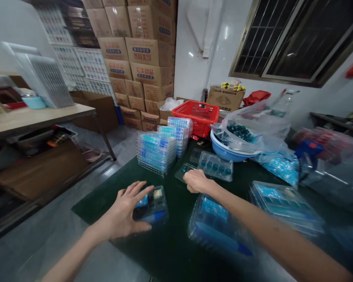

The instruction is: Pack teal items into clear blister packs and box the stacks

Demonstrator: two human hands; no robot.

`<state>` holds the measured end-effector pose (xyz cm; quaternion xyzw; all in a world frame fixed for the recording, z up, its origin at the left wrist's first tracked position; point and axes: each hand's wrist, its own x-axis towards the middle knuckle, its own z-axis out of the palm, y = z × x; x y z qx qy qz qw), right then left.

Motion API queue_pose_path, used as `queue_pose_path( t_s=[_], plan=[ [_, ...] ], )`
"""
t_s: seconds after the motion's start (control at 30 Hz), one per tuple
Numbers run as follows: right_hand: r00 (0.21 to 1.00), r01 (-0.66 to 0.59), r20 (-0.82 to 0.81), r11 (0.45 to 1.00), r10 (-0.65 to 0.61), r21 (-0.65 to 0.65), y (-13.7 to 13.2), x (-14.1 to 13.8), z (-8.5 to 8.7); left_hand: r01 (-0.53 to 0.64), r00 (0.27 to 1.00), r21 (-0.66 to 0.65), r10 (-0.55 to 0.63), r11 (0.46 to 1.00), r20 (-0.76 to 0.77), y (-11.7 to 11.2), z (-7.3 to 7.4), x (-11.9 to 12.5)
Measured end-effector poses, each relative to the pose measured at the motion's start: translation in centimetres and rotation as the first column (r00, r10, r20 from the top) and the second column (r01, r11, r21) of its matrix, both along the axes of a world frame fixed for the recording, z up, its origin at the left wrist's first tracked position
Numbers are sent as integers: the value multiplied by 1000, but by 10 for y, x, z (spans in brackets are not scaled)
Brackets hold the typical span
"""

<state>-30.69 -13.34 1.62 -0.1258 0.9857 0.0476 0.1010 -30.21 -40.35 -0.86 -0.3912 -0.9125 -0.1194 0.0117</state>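
My left hand (128, 213) is spread over the left side of a clear plastic tray (164, 207), thumb and fingers apart. That tray holds a blue patterned packet (142, 201), a small pale block (158, 194) and a blue pen-like piece (159, 215). Farther forward, my right hand (197, 181) has its fingers pinched together at a small clear tray (181, 171) with dark teal pieces. What the fingertips hold, if anything, is hidden. Just beyond is another clear tray (215, 166) with several teal pieces in a row. Under my right forearm lies a stack of filled clear trays (210, 223).
Stacks of filled trays (156, 152) stand at the green table's far left edge. Behind are a red basket (198, 113) and a blue basin (232, 153) with a bag of teal pieces (240, 132). More trays (282, 205) and a bag of blue packets (281, 166) lie right.
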Motion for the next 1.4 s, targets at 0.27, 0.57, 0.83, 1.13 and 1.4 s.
queue_pose_path(
  t_s=[0.27,0.57,0.83,1.13,1.4],
  plan=[
    [918,-153,-378,987,123,-50,-29,45,19,-44,991,272,77,961,-112,31,13,-5],
    [869,-226,-485,793,-98,-566,-29,70,31,-84,980,571,172,817,-102,33,30,-2],
    [986,-126,-153,302,-68,-945,-29,45,47,69,954,297,24,952,-300,15,55,20],
    [931,4,146,391,335,-920,-76,-10,19,-16,955,-20,9,1000,-296,-17,55,47],
    [943,-175,71,667,325,-724,-103,-33,-3,-126,972,-119,98,985,-214,-18,22,38]
  ],
)
